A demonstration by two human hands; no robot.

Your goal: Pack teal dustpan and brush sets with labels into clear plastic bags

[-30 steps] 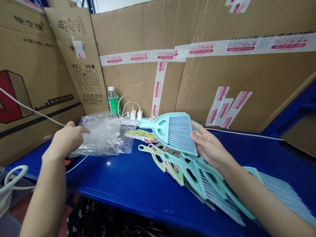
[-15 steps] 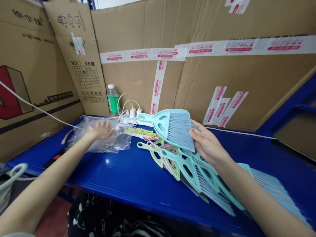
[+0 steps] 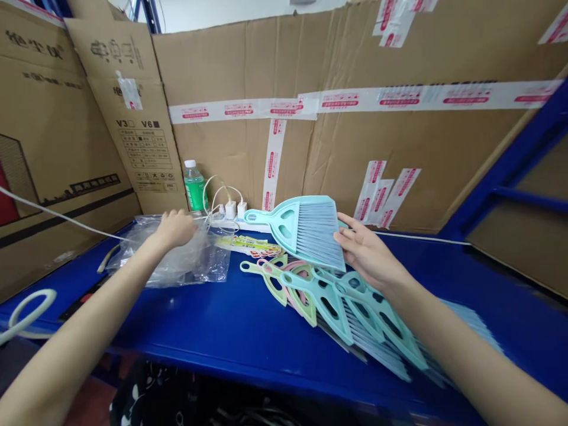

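one light-blue plastic dustpan-and-brush set (image 3: 310, 231), pinched at the bristle end by the right hand (image 3: 368, 251), thumb and fingers closed; set above a mixed pile of brushes and dustpans (image 3: 319, 296): two green handles, one pink, at least three light-blue; exact total unclear, overlapping. one green-labelled clear bottle (image 3: 194, 188), two white plug adapters (image 3: 236, 209) at rear of blue table (image 3: 199, 331). left hand (image 3: 176, 229) over crumpled clear plastic bags (image 3: 195, 260), count unclear; fingers bent, grip cannot be told. versus half a second ago: left fingers less spread; right grip unchanged.
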